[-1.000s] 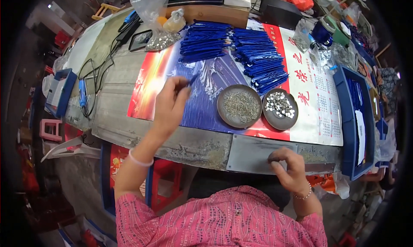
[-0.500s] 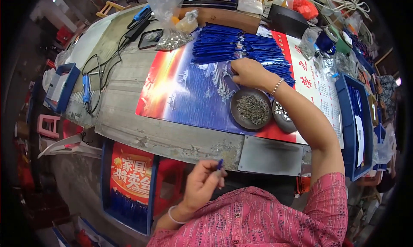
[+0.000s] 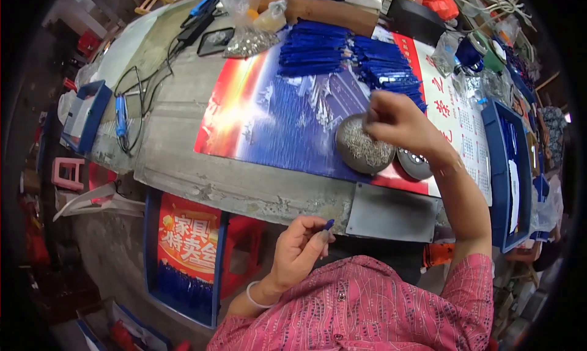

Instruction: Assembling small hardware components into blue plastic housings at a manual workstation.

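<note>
My left hand (image 3: 301, 253) is closed in a pinch near the table's front edge. From between its thumb and fingertips sticks the tip of a small dark blue piece (image 3: 329, 224); its rest is hidden. My right hand (image 3: 400, 128), blurred by motion, hovers at the right rim of a dark bowl (image 3: 348, 162) full of small thin metal parts (image 3: 361, 144). Its fingers look curled, but whether they hold anything cannot be made out. Partly under my right forearm stands a second, smaller bowl (image 3: 422, 171) with shiny round bits. Two piles of slim blue strips (image 3: 313, 51) lie beyond the bowls.
A printed poster sheet (image 3: 269, 131) covers part of the grey table (image 3: 177, 131). A clear bag of metal bits (image 3: 251, 43) stands at the back. Blue trays flank the table: one right (image 3: 500, 186), one left (image 3: 98, 118), another below (image 3: 151, 247). A grey plate (image 3: 391, 211) lies at the front edge.
My right hand has moved from beside the blue strips, toward me and rightward, to the bowl of metal parts. My left hand still pinches the blue piece. The whole view has shifted slightly.
</note>
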`<state>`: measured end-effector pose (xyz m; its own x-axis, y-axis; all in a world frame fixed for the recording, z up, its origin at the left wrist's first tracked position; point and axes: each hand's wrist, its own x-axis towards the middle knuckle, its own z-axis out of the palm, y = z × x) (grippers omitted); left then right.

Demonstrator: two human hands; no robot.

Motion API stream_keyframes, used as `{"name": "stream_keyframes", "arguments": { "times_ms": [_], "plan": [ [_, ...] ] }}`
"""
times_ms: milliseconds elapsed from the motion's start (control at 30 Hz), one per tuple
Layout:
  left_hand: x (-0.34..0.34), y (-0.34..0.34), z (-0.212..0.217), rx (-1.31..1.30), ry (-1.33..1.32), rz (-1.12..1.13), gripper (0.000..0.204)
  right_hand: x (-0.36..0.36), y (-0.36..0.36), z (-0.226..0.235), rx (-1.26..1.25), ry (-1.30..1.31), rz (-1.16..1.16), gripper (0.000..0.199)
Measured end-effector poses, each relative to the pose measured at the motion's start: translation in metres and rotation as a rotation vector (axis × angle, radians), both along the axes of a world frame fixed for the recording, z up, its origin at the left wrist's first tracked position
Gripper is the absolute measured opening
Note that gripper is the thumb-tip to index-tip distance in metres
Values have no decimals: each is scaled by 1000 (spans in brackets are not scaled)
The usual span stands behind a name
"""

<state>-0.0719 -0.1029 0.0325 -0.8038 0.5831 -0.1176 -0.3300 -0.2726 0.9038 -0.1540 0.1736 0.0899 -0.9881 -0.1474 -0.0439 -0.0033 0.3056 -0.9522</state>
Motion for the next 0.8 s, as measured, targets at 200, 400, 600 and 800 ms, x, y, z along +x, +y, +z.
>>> {"name": "stream_keyframes", "arguments": {
  "times_ms": [200,400,600,800],
  "plan": [
    [-4,28,-7,-91,90,-102,19,115,-32,3,-388,-270,-193,17],
    [2,47,-10,-153,165,-190,21,145,-35,-16,-625,-203,-281,11],
    [11,53,-11,-177,268,-184,21,151,-33,-24,-704,-196,-289,14],
    [17,55,-9,-212,341,-181,19,154,-32,-29,-734,-208,-236,14]
  ]
}}
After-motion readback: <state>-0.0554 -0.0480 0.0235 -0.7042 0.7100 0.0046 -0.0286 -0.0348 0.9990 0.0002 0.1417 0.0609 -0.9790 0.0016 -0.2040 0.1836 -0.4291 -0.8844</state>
